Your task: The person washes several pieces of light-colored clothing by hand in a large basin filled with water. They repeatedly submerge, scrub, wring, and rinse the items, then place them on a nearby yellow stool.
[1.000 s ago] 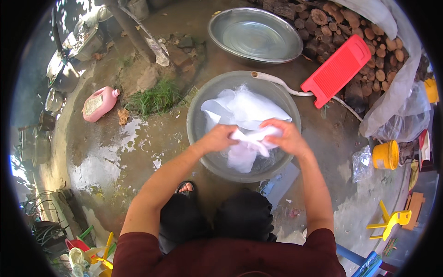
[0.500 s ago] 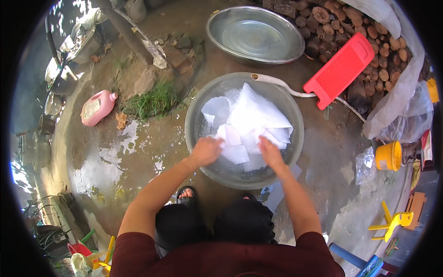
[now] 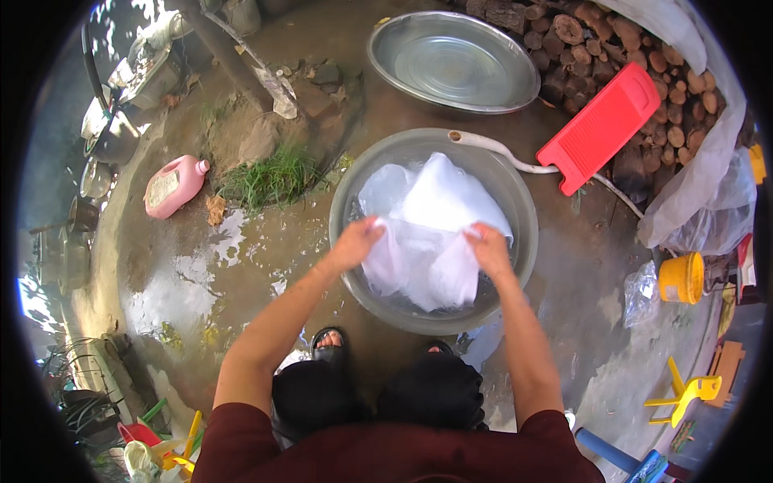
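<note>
A wet white cloth (image 3: 451, 193) lies bunched in a grey round basin (image 3: 527, 241) with water in it. My left hand (image 3: 357, 243) is closed on the cloth's edge at the left side of the basin. On the right, my right hand (image 3: 489, 248) pinches the same edge, and the cloth hangs between both hands toward the near side. The hanging part looks thin and slightly see-through. Its lower end rests in the water. The mouth of a white hose (image 3: 491, 145) lies over the basin's far rim.
Beyond the basin stands an oval metal tub (image 3: 455, 68) holding water. A red washboard (image 3: 600, 129) leans near stacked logs (image 3: 664, 121). A pink jug (image 3: 175, 187) lies on the wet ground at left. At right are a yellow bucket (image 3: 680, 278) and a yellow stool (image 3: 683, 390).
Both hands have risen slightly and moved toward the far side, lifting the cloth's edge. The cloth between them has spread out and hangs toward me. The view has shifted a little.
</note>
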`<state>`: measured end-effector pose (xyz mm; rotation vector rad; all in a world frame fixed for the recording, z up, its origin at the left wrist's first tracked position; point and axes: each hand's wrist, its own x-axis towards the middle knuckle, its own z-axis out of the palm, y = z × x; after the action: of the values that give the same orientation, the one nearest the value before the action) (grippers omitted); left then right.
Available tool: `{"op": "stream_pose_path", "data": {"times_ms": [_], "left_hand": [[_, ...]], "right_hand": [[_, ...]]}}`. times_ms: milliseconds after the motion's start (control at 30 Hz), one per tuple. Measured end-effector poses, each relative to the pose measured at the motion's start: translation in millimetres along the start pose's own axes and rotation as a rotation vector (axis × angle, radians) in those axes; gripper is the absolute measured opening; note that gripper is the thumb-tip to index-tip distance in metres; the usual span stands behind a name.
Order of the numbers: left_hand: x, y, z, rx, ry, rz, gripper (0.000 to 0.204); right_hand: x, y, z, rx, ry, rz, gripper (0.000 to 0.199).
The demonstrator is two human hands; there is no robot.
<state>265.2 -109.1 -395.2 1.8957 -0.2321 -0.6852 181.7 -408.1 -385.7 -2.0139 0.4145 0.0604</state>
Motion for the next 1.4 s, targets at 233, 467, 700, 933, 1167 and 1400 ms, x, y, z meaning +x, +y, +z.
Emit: {"op": "stream_pose_path", "data": {"times_ms": [233, 467, 700, 933, 1167, 1400], "left_hand": [[-50.1, 166.7, -12.2, -0.022, -0.202, 0.395, 0.027], [-67.3, 133.4, -31.3, 0.045, -0.268, 0.259, 0.03], [-65.3, 90.8, -4.1, 0.207, -0.191, 0.171, 0.074], [-35.9, 61.0, 4.1, 0.349, -0.173, 0.283, 0.04], [-49.2, 109.9, -17.7, 0.463, 0.416, 0.492, 0.026], [-64.8, 24.8, -3.0, 0.585, 0.086, 0.374, 0.03]], "right_hand": [[-10.9, -89.6, 1.6, -0.143, -0.266, -0.25, 0.078], [-8.5, -78.8, 17.7, 0.394, -0.414, -0.026, 0.05], [-33.5, -64.1, 26.3, 0.455, -0.395, -0.12, 0.027], [-47.8, -127.8, -4.5, 0.089, -0.311, -0.383, 0.018], [-44.1, -158.0, -31.4, 0.103, 0.131, -0.605, 0.019], [-41.9, 14.7, 43.9, -0.403, -0.026, -0.417, 0.025]]}}
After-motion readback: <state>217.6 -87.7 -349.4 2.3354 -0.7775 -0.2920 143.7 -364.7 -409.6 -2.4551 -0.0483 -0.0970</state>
